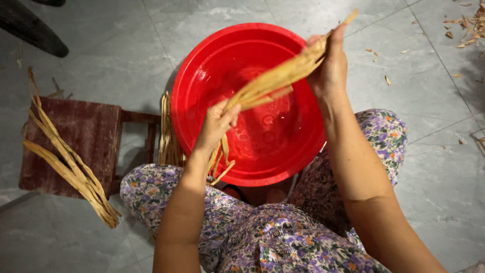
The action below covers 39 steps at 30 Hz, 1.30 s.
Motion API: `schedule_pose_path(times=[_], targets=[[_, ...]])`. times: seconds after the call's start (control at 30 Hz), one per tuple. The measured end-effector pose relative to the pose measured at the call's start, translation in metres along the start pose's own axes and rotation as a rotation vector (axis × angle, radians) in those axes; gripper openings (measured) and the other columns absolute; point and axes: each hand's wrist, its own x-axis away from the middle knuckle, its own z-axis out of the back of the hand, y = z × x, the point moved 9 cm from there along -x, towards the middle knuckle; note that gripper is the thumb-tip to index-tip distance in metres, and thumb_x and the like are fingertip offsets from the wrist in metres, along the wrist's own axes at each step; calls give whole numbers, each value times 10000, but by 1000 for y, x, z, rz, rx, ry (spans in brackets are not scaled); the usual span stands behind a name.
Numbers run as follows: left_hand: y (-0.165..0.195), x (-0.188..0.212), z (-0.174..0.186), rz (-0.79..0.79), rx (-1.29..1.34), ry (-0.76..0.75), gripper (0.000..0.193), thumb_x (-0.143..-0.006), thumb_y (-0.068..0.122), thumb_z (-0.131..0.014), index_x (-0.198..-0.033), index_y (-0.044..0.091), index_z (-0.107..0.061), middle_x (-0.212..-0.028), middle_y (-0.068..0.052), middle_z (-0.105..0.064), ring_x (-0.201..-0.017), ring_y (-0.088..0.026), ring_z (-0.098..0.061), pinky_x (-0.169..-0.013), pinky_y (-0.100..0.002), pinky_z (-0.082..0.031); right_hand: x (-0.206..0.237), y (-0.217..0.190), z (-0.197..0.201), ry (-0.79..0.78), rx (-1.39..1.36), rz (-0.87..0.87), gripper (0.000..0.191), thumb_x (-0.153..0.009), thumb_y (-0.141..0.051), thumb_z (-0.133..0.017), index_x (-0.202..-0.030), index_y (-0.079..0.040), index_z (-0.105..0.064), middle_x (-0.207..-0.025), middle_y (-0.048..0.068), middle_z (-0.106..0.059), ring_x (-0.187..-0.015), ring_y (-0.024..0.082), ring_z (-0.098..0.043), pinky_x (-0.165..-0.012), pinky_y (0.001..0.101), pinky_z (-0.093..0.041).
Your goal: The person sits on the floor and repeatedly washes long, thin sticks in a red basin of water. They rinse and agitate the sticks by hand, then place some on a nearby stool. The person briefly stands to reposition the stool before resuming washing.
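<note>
lap: the person sits in floral purple-patterned trousers (pixel 262 232), knees apart, with the work held out over the gap between them.
left hand: the left hand (pixel 217 124) is closed around the lower end of a bundle of pale tan dried fibre strips (pixel 275 81), loose tails hanging below the fist, touching the near rim of the basin.
right hand: the right hand (pixel 331 68) is shut on the upper end of the same bundle, raised higher and farther out, so the strips run taut on a slant between the two fists.
basin: a round red plastic basin (pixel 202 60) sits on the floor just beyond the knees, shallow water in its bottom; the bundle hangs above it, not in the water.
doing it well: it seems best to keep both grips firm and the strips together, and to work over the middle of the basin so drips fall inside.
left side: more tan strips (pixel 65 162) lie across a small dark red wooden stool (pixel 76 136); another sheaf (pixel 167 136) leans beside the basin.
far: scraps (pixel 465 25) scatter the grey tiled floor (pixel 429 101).
</note>
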Motion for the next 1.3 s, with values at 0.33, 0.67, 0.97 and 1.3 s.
schedule_pose_path(times=[0.33, 0.67, 0.97, 1.3], targets=[[-34, -18, -32, 212, 156, -48, 323, -1039, 379, -552, -1069, 80, -673, -713, 57, -555, -597, -45, -482, -496, -213, -342, 66, 105, -66, -151, 648, -375, 344, -906, -181, -726, -1215, -62, -632, -948, 24, -717, -772, 102, -643, -620, 216, -502], [-2, -14, -23, 95, 114, -80, 288, -1054, 310, -578, -1173, 75, -697, -701, 76, -493, -577, -26, -389, -507, -192, -314, 16, 56, -37, -45, 39, -175, 210, -1104, -208, -611, -1208, -33, -665, -1025, 83, -704, -730, 110, -595, -643, 242, -479], [-20, -21, -53, 186, -58, -161, 234, -1065, 256, -573, -1028, 28, -610, -752, 17, -591, -599, -81, -542, -540, -234, -456, 70, 126, -69, -109, 197, -484, 185, -988, -188, -629, -1137, -84, -595, -920, 106, -735, -615, 197, -694, -488, 332, -547], [-69, -27, -47, 211, -43, -136, 174, -1028, 173, -591, -1153, 55, -612, -738, 34, -546, -579, -70, -514, -503, -260, -464, 18, 85, -34, -71, 72, -186, 479, -1018, -314, -640, -1379, -26, -515, -1020, 115, -715, -930, 216, -708, -883, 354, -589]])
